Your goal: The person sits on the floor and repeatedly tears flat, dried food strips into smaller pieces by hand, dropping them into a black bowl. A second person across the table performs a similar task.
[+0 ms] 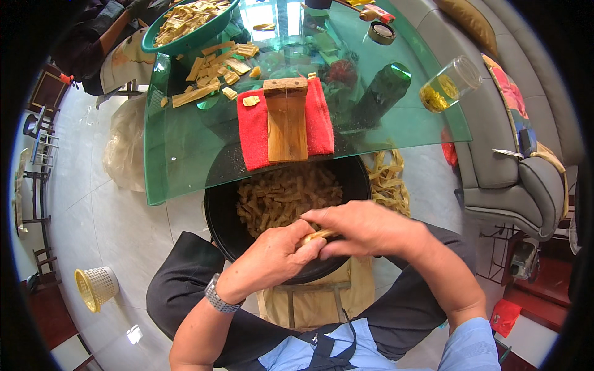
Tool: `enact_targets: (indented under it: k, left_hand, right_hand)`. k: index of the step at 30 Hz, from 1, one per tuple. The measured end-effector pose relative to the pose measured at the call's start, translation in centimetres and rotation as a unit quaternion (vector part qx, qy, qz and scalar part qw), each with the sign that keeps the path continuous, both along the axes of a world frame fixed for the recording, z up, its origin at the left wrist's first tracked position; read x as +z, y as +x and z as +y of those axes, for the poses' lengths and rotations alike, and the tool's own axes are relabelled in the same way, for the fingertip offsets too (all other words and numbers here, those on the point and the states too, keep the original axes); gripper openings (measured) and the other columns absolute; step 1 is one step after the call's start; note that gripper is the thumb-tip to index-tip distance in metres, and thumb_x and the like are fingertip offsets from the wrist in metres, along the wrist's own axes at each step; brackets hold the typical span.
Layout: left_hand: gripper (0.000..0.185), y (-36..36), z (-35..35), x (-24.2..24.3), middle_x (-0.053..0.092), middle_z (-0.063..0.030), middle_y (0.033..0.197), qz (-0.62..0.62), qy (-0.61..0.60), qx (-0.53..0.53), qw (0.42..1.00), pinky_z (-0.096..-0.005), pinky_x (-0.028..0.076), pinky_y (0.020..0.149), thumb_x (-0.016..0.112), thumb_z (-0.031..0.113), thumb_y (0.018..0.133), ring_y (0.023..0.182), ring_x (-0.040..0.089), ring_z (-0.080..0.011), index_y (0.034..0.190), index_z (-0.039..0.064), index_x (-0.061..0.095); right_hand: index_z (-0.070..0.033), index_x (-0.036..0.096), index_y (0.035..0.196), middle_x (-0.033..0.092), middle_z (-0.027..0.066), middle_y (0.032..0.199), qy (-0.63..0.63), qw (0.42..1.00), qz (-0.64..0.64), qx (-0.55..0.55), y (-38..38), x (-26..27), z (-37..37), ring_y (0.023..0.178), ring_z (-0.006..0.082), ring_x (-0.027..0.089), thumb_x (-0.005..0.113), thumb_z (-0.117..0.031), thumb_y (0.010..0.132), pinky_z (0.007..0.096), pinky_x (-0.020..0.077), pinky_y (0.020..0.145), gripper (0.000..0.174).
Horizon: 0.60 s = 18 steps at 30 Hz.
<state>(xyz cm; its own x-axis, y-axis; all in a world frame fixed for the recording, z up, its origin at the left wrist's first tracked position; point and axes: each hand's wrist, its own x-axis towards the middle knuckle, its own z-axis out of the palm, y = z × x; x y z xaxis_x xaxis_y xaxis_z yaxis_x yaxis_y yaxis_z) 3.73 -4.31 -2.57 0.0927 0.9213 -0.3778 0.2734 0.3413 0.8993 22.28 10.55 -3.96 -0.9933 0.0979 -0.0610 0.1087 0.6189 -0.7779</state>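
Note:
My left hand [283, 250], with a metal watch at the wrist, grips a pale yellow dried strip [320, 235] between thumb and fingers. My right hand [362, 229] closes over the other end of that strip. Both hands are above a black tub [216, 222] between my knees, which holds many short pale brown pieces [287, 195]. Beyond the tub, a wooden block with a crosspiece [287, 125] lies on a red cloth [253, 134] at the glass table's edge. Loose dried pieces [204, 74] lie to its left on the table.
The green glass table [185, 167] overhangs the tub. On it stand a green basin [185, 45] of pieces and a glass jar [450, 86]. Long strips [390, 181] hang or lie right of the tub. A grey sofa [492, 153] is at right; another person's arm [116, 30] is upper left.

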Motion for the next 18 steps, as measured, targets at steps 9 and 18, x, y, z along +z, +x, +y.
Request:
enact_targets:
  k: [9, 18]
  left_hand:
    - [0.035, -1.7, -1.1, -0.8, 0.066, -0.0038, 0.082, -0.063, -0.141, 0.002, 0.988, -0.0336, 0.05, 0.067, 0.065, 0.036, 0.104, 0.072, 0.06, -0.0138, 0.105, 0.001, 0.063]
    - [0.048, -0.9, -1.8, -1.4, 0.065, -0.0067, 0.088, -0.128, -0.113, -0.171, 0.97, -0.0309, 0.052, 0.079, 0.058, 0.049, 0.106, 0.082, 0.058, -0.0145, 0.133, 0.01, 0.067]
  right_hand:
    - [-0.004, 0.048, 0.141, 0.065, 0.0163, 0.103, 0.008, 0.999, -0.004, -0.044, 0.4, -0.1, -1.7, 0.094, 0.0398, 0.068, 0.07, -0.018, 0.094, 0.0487, 0.0564, 0.08, 0.054]
    - [0.004, 0.049, 0.137, 0.062, 0.0148, 0.086, 0.022, 0.996, 0.075, 0.039, 1.3, -0.1, -4.0, 0.074, 0.0354, 0.069, 0.067, -0.018, 0.096, 0.0431, 0.0551, 0.058, 0.051]
